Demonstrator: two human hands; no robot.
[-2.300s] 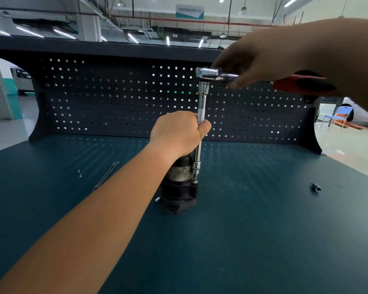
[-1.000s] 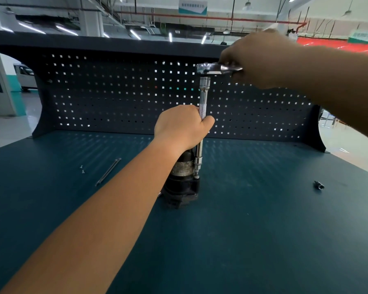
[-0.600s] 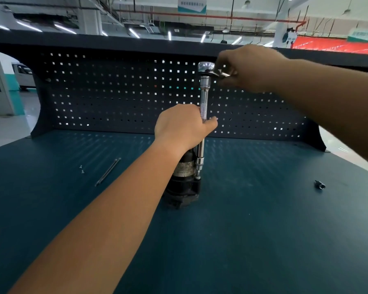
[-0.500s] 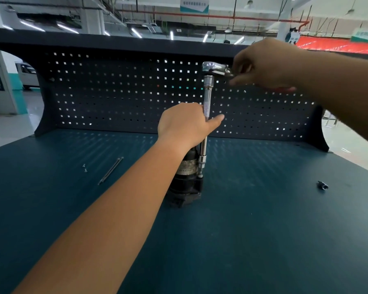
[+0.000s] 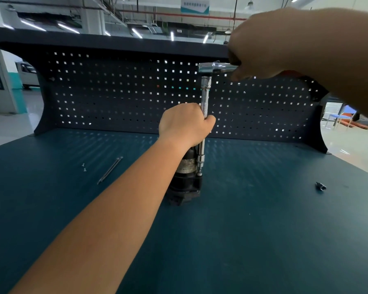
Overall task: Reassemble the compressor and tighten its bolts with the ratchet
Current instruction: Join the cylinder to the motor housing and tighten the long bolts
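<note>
Here the compressor (image 5: 186, 177) stands upright near the middle of the desk (image 5: 263, 230), with its black base flat on the surface so that the bolt on its right flank points straight up. A long extension bar (image 5: 204, 98) rises vertically from that bolt, socket at the foot, and carries the ratchet (image 5: 216, 67) crosswise at its top. The left hand (image 5: 184, 124) is wrapped round the bar just above the compressor, hiding its top. Its grip is closed, and from its position it probably steadies bar and housing so the socket does not tip off the bolt. The right hand (image 5: 259, 49) has a closed grip on the ratchet handle close to the head, and the fingers hide most of the handle. This level hold suits a sweep about the bar's axis. Tightening appears under way but not finished. Two long bolts (image 5: 109, 170) lie on the desk to the left, well apart from the compressor, with two small screws (image 5: 83, 167) near them. A loose socket (image 5: 320, 186) lies far to the right.
</note>
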